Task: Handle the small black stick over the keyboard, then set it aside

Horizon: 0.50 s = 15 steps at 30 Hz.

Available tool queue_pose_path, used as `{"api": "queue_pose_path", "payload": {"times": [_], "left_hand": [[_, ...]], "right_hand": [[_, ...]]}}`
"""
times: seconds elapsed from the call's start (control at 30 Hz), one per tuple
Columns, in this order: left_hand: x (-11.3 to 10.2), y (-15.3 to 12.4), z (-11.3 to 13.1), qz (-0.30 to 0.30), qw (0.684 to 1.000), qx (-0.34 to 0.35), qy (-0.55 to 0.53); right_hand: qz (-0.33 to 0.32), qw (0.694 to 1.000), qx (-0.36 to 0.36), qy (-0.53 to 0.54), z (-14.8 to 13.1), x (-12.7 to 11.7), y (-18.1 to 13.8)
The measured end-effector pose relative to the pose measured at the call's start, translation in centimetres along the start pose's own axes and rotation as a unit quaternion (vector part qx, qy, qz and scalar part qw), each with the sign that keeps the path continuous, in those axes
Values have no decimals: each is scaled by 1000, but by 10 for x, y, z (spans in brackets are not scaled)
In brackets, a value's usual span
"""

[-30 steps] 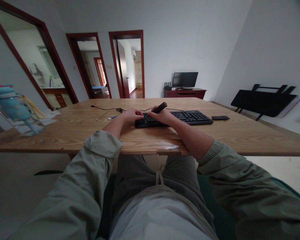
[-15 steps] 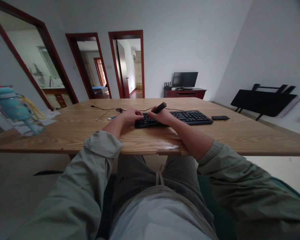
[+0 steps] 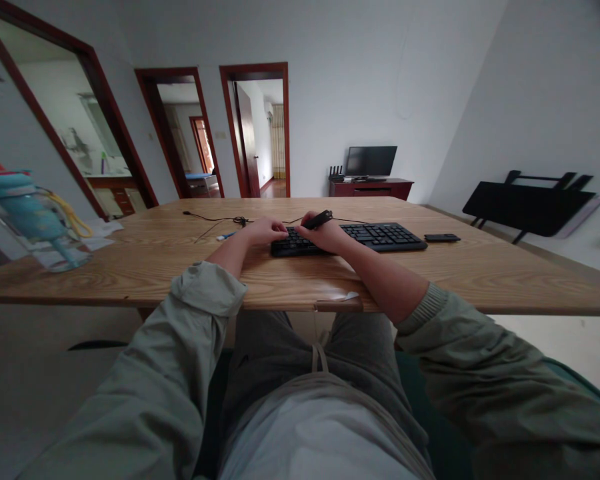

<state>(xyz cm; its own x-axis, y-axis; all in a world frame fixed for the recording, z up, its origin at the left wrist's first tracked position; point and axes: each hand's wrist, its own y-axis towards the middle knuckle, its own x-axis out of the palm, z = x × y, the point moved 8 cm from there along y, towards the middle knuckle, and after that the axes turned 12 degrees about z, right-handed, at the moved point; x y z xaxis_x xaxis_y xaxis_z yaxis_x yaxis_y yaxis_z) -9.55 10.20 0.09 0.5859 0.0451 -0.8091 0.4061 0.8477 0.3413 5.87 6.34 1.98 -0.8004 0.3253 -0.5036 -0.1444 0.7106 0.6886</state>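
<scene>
A black keyboard (image 3: 380,235) lies flat on the wooden table in front of me. My left hand (image 3: 264,231) is at the keyboard's left end, its fingers bent and closed on that corner; the fingertips are partly hidden. My right hand (image 3: 325,235) is wrapped round a thick black stick-like tool (image 3: 322,219), over the left half of the keys. The tool slants up to the right, and its lower end is hidden by the hand. A small blue and white object (image 3: 225,237) lies just left of my left hand, partly covered by it.
A thin black cable (image 3: 215,217) runs behind the keyboard. A flat black object (image 3: 443,238) lies to its right. On the table's left side stand a blue bottle (image 3: 27,213) and some white papers (image 3: 103,233). The table's front edge (image 3: 340,307) has a chipped spot.
The black tool in my right hand has tipped slightly lower. My left hand stays at the keyboard's corner. The whole view has shifted a little.
</scene>
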Motion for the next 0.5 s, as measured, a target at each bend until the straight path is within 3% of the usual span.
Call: {"api": "queue_pose_path", "payload": {"times": [0.5], "left_hand": [[-2,-3,3,2,1000,-7,7]], "right_hand": [[-19,999,-6,42,-8,4,-3]]}}
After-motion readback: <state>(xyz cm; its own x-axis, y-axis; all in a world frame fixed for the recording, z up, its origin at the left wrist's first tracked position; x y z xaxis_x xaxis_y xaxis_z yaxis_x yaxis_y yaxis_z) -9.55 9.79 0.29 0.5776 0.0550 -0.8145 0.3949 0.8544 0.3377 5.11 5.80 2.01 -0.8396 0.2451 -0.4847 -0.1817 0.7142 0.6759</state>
